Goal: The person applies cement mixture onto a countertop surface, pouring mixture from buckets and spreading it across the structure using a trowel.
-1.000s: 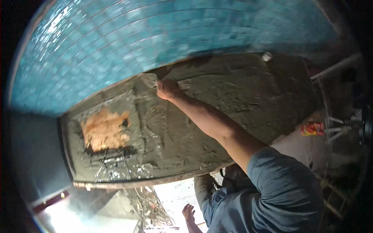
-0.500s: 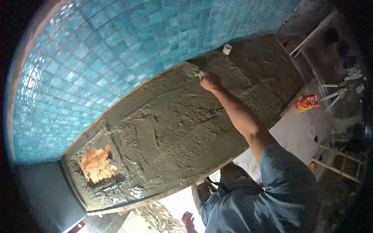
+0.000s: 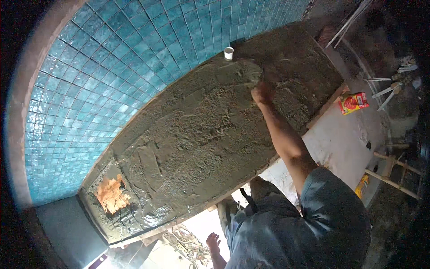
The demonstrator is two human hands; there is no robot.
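My right hand (image 3: 262,93) is closed round the handle of a trowel (image 3: 252,73), reaching over the far side of a counter-like slab. The trowel's mortar-coated blade is hard to pick out against the wet grey mortar (image 3: 197,130) spread over the slab. Just left of the blade, a short white pipe end (image 3: 229,54) stands up from the mortar close to the tiled wall. My left hand (image 3: 213,242) hangs below the slab's near edge, fingers apart, holding nothing.
Glossy blue-green tiles (image 3: 112,76) cover the wall behind. An orange-brown patch (image 3: 113,195) shows through the mortar at the left end. A red-and-yellow packet (image 3: 353,103) lies on the floor at right, with a wooden ladder-like frame (image 3: 394,177) and rubble (image 3: 183,240) below.
My right hand and the trowel have moved right along the slab, past the white pipe end. The whole view has shifted a little. My left hand still hangs low.
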